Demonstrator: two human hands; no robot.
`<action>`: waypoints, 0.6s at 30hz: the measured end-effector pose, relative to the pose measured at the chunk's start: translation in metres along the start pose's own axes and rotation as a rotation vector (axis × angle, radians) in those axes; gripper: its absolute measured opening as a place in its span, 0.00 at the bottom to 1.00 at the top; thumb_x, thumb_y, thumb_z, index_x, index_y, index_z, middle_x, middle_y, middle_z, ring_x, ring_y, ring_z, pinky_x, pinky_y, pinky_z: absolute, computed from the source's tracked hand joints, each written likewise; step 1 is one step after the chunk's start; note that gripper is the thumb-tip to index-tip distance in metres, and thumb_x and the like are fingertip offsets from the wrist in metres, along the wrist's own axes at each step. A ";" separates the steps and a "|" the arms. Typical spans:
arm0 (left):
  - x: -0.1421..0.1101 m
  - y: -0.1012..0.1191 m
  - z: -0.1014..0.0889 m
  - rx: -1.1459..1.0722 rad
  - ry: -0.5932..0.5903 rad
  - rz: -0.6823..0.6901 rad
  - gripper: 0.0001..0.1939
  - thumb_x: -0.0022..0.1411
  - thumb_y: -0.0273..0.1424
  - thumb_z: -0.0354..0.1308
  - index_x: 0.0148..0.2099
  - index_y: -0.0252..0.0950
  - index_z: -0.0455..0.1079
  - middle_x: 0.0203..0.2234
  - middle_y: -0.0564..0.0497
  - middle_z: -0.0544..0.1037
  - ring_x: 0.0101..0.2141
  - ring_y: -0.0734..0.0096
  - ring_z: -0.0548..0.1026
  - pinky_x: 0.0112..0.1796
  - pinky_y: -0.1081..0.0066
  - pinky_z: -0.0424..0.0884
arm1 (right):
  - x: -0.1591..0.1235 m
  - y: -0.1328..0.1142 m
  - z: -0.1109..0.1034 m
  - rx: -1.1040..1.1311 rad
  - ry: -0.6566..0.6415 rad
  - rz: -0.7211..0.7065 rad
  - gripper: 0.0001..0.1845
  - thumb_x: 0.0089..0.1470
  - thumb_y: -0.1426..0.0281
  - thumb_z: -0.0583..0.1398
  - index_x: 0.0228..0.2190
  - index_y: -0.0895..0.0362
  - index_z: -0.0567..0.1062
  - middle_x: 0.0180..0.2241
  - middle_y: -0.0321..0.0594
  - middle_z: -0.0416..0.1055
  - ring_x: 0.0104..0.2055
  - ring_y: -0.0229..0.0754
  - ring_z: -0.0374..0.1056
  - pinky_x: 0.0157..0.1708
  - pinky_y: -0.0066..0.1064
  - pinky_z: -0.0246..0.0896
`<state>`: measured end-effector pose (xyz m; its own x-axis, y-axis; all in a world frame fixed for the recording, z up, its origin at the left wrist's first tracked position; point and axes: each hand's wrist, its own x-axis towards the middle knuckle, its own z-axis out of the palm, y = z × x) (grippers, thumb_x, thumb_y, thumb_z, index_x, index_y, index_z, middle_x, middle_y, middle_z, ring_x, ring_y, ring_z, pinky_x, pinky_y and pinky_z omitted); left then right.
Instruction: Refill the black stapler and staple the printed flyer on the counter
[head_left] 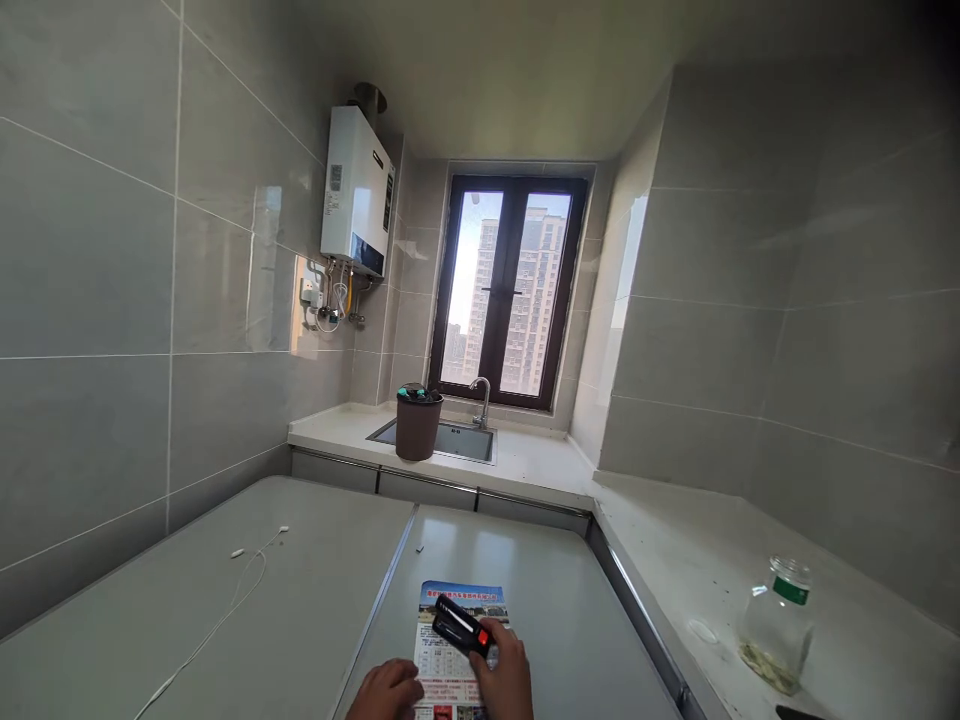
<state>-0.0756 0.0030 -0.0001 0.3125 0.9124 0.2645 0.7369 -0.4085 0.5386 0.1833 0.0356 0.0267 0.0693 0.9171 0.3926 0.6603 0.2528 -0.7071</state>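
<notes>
At the bottom edge, my right hand is closed around a small black device with a red-orange button, held above a printed colour leaflet that lies on the grey tabletop. My left hand rests beside it on the leaflet's lower left corner, fingers curled under; only its back shows. Whether it grips anything is hidden.
White earphones with a cable lie on the left grey surface. A glass jar stands on the white counter at right. Farther back are a brown bin, a sink with a tap, a window and a wall-mounted water heater.
</notes>
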 end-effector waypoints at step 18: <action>0.014 0.045 -0.009 0.137 -0.149 -0.203 0.41 0.44 0.20 0.51 0.62 0.44 0.70 0.62 0.47 0.71 0.64 0.55 0.64 0.63 0.56 0.56 | -0.019 0.049 -0.006 0.294 -0.172 -0.041 0.26 0.35 0.65 0.61 0.41 0.54 0.80 0.42 0.46 0.81 0.46 0.53 0.77 0.47 0.33 0.68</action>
<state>-0.0435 -0.0034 0.0353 0.2278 0.9730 0.0359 0.8641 -0.2191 0.4531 0.2189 0.0289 -0.0116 -0.0967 0.9365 0.3372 0.4145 0.3459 -0.8418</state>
